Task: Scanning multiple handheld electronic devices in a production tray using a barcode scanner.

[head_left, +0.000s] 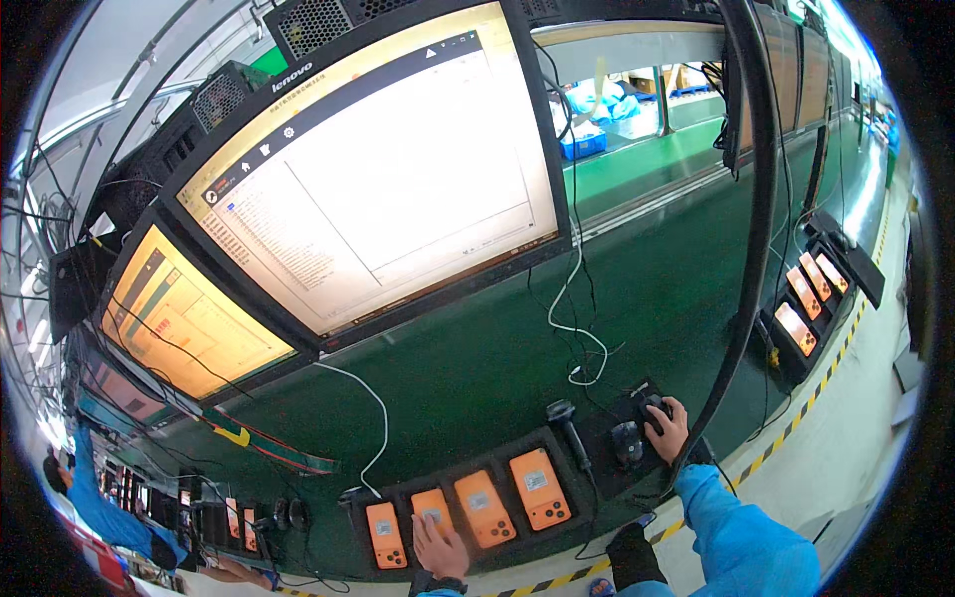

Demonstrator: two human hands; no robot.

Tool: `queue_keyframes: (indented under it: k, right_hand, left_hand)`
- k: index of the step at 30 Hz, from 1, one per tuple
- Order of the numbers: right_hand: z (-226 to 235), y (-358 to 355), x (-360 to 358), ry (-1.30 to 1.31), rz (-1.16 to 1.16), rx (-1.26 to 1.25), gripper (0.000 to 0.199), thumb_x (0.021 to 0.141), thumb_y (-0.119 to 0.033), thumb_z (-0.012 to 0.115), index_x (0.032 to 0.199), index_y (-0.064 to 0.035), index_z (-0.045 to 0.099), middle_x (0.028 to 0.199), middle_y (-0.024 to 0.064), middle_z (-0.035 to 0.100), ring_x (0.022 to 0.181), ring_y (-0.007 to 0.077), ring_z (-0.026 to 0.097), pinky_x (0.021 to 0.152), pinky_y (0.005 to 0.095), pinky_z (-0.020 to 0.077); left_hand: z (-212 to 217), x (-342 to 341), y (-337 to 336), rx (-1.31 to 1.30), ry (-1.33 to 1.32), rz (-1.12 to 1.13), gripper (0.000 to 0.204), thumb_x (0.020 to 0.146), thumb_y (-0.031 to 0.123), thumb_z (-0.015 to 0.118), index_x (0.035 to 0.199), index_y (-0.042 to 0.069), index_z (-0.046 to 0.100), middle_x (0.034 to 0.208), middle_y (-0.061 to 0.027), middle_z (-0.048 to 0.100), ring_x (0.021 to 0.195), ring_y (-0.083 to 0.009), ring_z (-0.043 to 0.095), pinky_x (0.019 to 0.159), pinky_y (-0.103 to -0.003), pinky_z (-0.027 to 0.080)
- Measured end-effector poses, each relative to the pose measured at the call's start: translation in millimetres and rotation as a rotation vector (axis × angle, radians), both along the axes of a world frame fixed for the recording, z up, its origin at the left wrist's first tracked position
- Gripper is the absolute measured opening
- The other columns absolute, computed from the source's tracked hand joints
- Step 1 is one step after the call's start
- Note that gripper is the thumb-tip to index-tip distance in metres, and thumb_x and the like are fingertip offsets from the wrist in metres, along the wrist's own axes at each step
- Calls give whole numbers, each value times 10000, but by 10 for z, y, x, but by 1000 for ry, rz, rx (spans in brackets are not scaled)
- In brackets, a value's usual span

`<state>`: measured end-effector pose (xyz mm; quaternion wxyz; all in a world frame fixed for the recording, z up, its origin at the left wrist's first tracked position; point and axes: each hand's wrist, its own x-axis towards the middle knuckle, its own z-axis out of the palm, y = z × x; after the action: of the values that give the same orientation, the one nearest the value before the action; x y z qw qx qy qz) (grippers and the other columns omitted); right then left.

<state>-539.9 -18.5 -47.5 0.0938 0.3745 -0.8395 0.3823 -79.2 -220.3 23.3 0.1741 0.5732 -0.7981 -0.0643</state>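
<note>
Several orange phones lie back side up in a row of slots in a black tray (587, 502) at the front of the bench. My left hand (442, 553) rests flat with fingers stretched over the lower part of the second phone from the left (430, 505). To its left lies another orange phone (385, 537); to its right are a third phone (483, 507) and the rightmost phone (538, 488), each with a pale label. My right hand (668, 434) is curled over a black computer mouse (656, 408). A second dark mouse (627, 442) sits just left of that hand.
A barcode scanner (568, 434) stands between tray and mice. Large monitor (398, 179) and smaller monitor (189, 313) rise behind. A thick black cable (758, 199) hangs near my right arm. Another phone tray (796, 338) lies far right. A person in blue (109, 507) is at far left.
</note>
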Motion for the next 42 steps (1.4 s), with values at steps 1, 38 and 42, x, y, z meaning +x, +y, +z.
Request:
queue_keyframes:
  k: [1, 38, 42]
  right_hand:
    - [1, -2, 5, -9, -2, -1, 472, 787, -174, 783, 1244, -179, 666, 1357, 174, 485, 1234, 407, 486, 1037, 506, 441]
    - [13, 9, -21, -23, 28, 20, 441, 787, -180, 788, 1200, -110, 650, 1381, 196, 463, 1270, 423, 461, 1059, 509, 413]
    - [37, 13, -14, -43, 33, 14, 449, 778, -146, 773, 1214, -135, 667, 1375, 187, 469, 1271, 415, 465, 1073, 502, 413]
  left_hand:
    - [13, 4, 1, 7, 5, -5, 580, 959, 292, 536, 1459, 9, 455, 1563, -257, 359, 1410, -422, 385, 1138, -526, 318]
    - [98, -42, 23, 67, -20, 43, 583, 971, 322, 528, 1469, 26, 459, 1613, -177, 317, 1450, -384, 339, 1174, -495, 294]
    - [89, -47, 27, 16, -3, 29, 596, 920, 292, 570, 1429, -5, 485, 1567, -245, 364, 1412, -417, 382, 1154, -495, 310]
